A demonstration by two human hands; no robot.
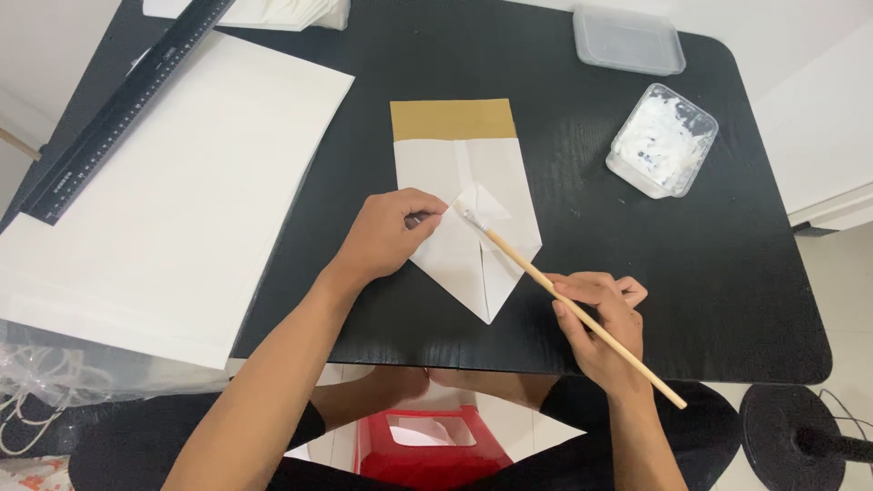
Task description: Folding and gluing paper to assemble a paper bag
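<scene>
- A brush [568, 305] is pinched in the right hand [600, 327], the fingers closed on the middle of its wooden handle; the bristle tip is laid on a small raised flap of the folded paper [468, 195].
- The paper is pressed down by the left hand [391, 236], whose fingertips are drawn together on the flap's edge, just beside the bristles.
- The paper lies flat near the middle of the black table [727, 273], between a large white sheet [173, 191] on the left and a tub of white paste [662, 141] on the right.
- Judged risk: paste could be smeared onto the left fingertips, since they sit so close to the bristles, and the flap could then stick to the fingers or lift.
- Judged risk: if the hold is eased, the flap may spring back or the paper may slide on the smooth table, so that paste is spread beyond the fold.
- Judged risk: a drip could be left on the table when the brush is carried over from the tub.
- The paper's long axis runs away from the person: its folded point faces the near table edge, its tan band [453, 119] the far side.
- The brush lies diagonally, bristles up-left, handle end down-right past the table edge.
</scene>
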